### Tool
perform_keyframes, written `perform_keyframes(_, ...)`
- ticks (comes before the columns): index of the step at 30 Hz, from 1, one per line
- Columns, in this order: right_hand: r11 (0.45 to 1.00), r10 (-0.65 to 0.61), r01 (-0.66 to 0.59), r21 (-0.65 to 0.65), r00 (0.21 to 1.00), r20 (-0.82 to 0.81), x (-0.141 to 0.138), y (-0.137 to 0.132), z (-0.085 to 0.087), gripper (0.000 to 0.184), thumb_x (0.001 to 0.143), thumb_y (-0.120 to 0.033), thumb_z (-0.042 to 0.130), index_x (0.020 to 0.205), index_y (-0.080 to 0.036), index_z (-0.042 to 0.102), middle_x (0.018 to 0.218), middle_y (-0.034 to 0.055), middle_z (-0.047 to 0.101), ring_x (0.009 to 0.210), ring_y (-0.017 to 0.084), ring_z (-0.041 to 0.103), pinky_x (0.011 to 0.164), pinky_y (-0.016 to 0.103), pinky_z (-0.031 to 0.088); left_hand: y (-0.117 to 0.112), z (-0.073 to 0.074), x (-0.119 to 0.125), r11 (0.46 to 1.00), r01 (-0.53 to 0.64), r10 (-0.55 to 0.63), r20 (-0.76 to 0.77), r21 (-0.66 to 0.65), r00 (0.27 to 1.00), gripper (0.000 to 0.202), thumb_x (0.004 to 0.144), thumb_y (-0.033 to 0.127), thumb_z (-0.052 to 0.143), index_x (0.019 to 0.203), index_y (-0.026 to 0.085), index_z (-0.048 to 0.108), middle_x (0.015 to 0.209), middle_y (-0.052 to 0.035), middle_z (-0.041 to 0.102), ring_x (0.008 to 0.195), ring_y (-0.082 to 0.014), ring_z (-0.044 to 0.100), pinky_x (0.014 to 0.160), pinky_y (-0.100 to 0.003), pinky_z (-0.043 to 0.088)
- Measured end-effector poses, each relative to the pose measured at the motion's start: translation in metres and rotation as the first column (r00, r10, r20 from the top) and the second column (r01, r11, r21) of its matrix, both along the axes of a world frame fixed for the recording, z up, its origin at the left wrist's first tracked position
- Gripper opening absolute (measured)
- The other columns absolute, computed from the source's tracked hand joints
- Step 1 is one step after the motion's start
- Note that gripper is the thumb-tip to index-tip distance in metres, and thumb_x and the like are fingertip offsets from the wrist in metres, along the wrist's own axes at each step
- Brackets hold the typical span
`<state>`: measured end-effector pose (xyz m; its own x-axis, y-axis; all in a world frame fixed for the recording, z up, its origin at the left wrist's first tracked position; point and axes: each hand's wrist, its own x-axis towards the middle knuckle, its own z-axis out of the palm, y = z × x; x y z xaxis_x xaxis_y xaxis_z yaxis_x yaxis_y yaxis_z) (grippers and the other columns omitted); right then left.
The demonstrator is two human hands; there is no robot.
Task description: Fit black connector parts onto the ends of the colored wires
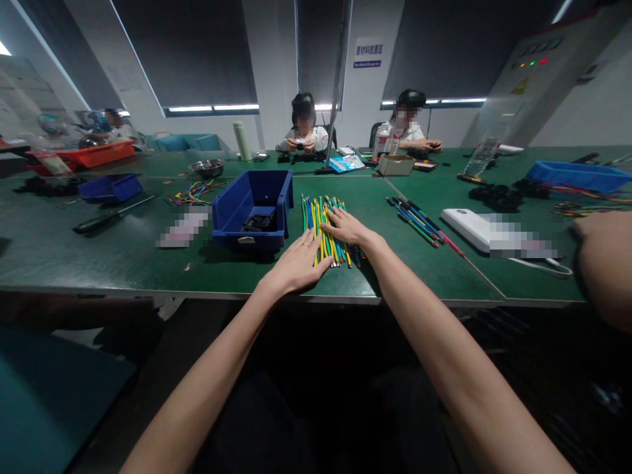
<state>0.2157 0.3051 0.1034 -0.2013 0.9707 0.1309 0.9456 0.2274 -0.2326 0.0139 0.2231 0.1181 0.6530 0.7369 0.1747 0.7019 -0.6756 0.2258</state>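
Note:
A row of short yellow, green and blue cables [322, 245] lies side by side on the green table [237, 273] in front of me. My left hand [299, 259] rests flat at the row's left near end, fingers stretched out, a ring on one finger. Across the upper right of the same cables lies my right hand [348, 228], palm down with fingers spread. Neither hand is gripping a cable. Just left of the row stands a dark blue bin [249, 242] with black parts [260, 222] inside.
Right of the cables lies a smaller cable bundle [415, 220], then a white power bank [467, 230] with a lead. At left are a screwdriver [106, 222], a small blue bin [111, 189] and a metal bowl [207, 168]. Co-workers sit across the table; another person's arm [605, 263] enters at right.

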Motion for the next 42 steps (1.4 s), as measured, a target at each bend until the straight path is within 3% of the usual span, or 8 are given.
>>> perform_keyframes(4, 0.999, 0.031, -0.031, 0.012, 0.999, -0.013, -0.003, -0.005, 0.006, 0.073, 0.091, -0.060, 0.030, 0.152, -0.021, 0.019, 0.157, 0.0060, 0.013, 0.145, 0.026, 0.007, 0.117, 0.049, 0.009, -0.002, 0.002, 0.001, 1.000, 0.009, -0.009, 0.010, 0.005, 1.000, 0.078, 0.091, 0.058, 0.025, 0.148, 0.005, 0.022, 0.155, -0.0145, 0.022, 0.145, -0.0226, 0.018, 0.120, -0.033, 0.014)
perform_keyframes(7, 0.996, 0.086, -0.086, -0.010, 0.996, -0.006, -0.004, -0.007, 0.009, 0.062, 0.093, -0.054, 0.029, 0.149, -0.028, 0.029, 0.157, 0.0016, 0.015, 0.145, 0.026, 0.010, 0.116, 0.054, 0.007, -0.004, 0.003, 0.002, 1.000, -0.014, 0.014, 0.020, 0.000, 1.000, 0.078, 0.090, 0.059, 0.027, 0.148, 0.006, 0.023, 0.155, -0.0135, 0.025, 0.144, -0.0223, 0.021, 0.120, -0.034, 0.016)
perform_keyframes(11, 0.996, 0.088, -0.088, -0.033, 0.996, -0.007, -0.005, -0.005, 0.010, 0.059, 0.094, -0.052, 0.030, 0.147, -0.027, 0.034, 0.157, 0.0017, 0.018, 0.145, 0.027, 0.012, 0.115, 0.057, 0.010, -0.004, 0.003, 0.002, 0.999, -0.045, 0.045, 0.028, -0.008, 0.999, 0.080, 0.089, 0.062, 0.030, 0.148, 0.008, 0.026, 0.155, -0.0119, 0.026, 0.145, -0.0234, 0.020, 0.120, -0.035, 0.017)
perform_keyframes(18, 0.996, 0.088, -0.091, -0.022, 0.992, -0.087, 0.001, -0.001, 0.011, 0.056, 0.095, -0.051, 0.029, 0.145, -0.028, 0.038, 0.155, 0.0003, 0.022, 0.145, 0.025, 0.012, 0.116, 0.053, 0.009, -0.004, 0.003, 0.001, 0.999, -0.046, 0.046, 0.025, -0.016, 0.999, 0.084, 0.088, 0.066, 0.026, 0.147, 0.005, 0.027, 0.154, -0.0132, 0.026, 0.145, -0.0233, 0.020, 0.120, -0.035, 0.016)
perform_keyframes(26, 0.988, 0.045, -0.003, 0.152, 0.961, -0.274, 0.009, -0.003, 0.017, 0.052, 0.097, -0.043, 0.024, 0.141, -0.025, 0.045, 0.149, 0.0001, 0.038, 0.143, 0.019, 0.021, 0.116, 0.046, 0.018, -0.006, 0.005, -0.001, 0.999, -0.041, 0.041, 0.023, -0.017, 0.999, 0.088, 0.085, 0.072, 0.024, 0.147, 0.009, 0.029, 0.154, -0.0121, 0.026, 0.145, -0.0228, 0.020, 0.119, -0.034, 0.016)
perform_keyframes(32, 0.989, 0.092, -0.054, 0.140, 0.955, -0.280, -0.001, -0.011, 0.023, 0.056, 0.095, -0.048, 0.032, 0.136, -0.016, 0.052, 0.143, 0.0045, 0.047, 0.140, 0.019, 0.029, 0.116, 0.035, 0.024, -0.002, 0.005, -0.005, 0.998, 0.004, -0.005, -0.014, -0.056, 1.000, 0.103, 0.076, 0.080, 0.032, 0.148, 0.007, 0.026, 0.156, -0.0126, 0.022, 0.146, -0.0248, 0.014, 0.120, -0.036, 0.014)
perform_keyframes(37, 0.990, 0.106, -0.076, 0.122, 0.959, -0.263, -0.003, -0.015, 0.027, 0.052, 0.097, -0.050, 0.027, 0.129, -0.024, 0.059, 0.139, -0.0010, 0.052, 0.138, 0.020, 0.034, 0.114, 0.039, 0.028, -0.001, 0.007, -0.008, 0.997, 0.022, -0.024, -0.019, -0.076, 1.000, 0.110, 0.070, 0.083, 0.039, 0.148, 0.007, 0.025, 0.156, -0.0149, 0.019, 0.146, -0.0273, 0.012, 0.120, -0.038, 0.014)
perform_keyframes(42, 0.990, 0.131, -0.108, 0.096, 0.951, -0.282, -0.001, -0.013, 0.024, 0.055, 0.095, -0.054, 0.030, 0.128, -0.022, 0.060, 0.135, 0.0018, 0.055, 0.134, 0.022, 0.040, 0.112, 0.038, 0.031, -0.002, 0.014, -0.014, 0.988, 0.086, -0.086, 0.003, -0.129, 0.996, 0.103, 0.070, 0.079, 0.047, 0.146, 0.010, 0.031, 0.157, -0.0142, 0.017, 0.146, -0.0268, 0.014, 0.120, -0.037, 0.016)
